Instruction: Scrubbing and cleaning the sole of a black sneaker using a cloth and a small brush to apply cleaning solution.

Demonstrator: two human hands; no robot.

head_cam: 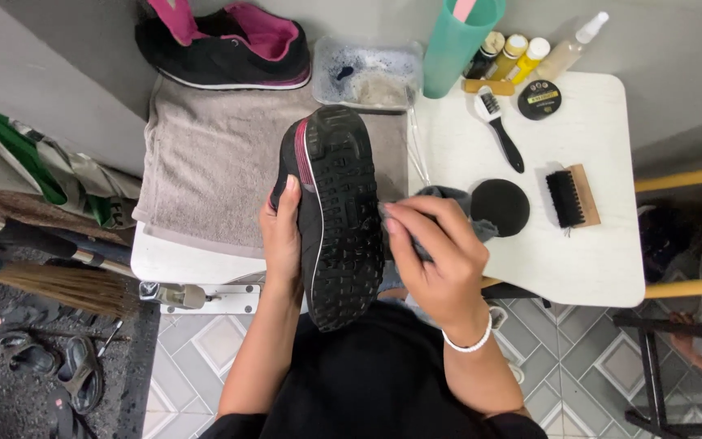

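My left hand [283,236] grips the left side of a black sneaker [336,211] held sole up over the front edge of the white table [587,260]. The black treaded sole faces me, with a pink stripe along its left edge. My right hand [436,248], a white band on its wrist, presses a grey cloth [448,199] against the sneaker's right side. A grey towel [213,162] lies on the table under the shoe. The matching black and pink sneaker [225,45] sits upright at the towel's far end.
On the table lie a clear tray [367,75], a teal cup [457,41], small bottles [513,53], a spray bottle [574,45], a round tin [539,99], a black-handled brush [499,128], a wooden brush [572,195] and a black round lid [501,205]. A broom [50,280] and sandals [50,366] lie left.
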